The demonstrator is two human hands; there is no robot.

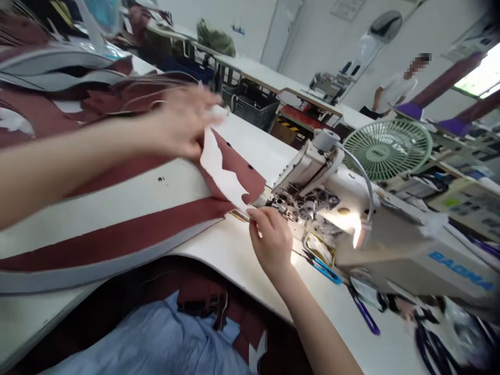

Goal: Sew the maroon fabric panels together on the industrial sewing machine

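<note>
My right hand (271,239) pinches the lower end of a thin white strip (222,174) with a wavy edge and a small notch, just left of the sewing machine's needle area. The strip lies over a maroon fabric piece (242,166) on the machine table. At the strip's upper end is my left hand (185,122), smeared by motion; whether its fingers grip anything is unclear. A long maroon strip with a grey edge (117,234) runs along the table toward the lower left. The sewing machine (308,192) stands right of both hands, its lamp lit.
Blue-handled snips (326,271) and a purple-handled tool (365,312) lie by the machine base. Maroon and grey fabric pieces (58,70) are heaped at the left. Behind stand a green fan (386,151), a black crate (250,107) and a person (394,94).
</note>
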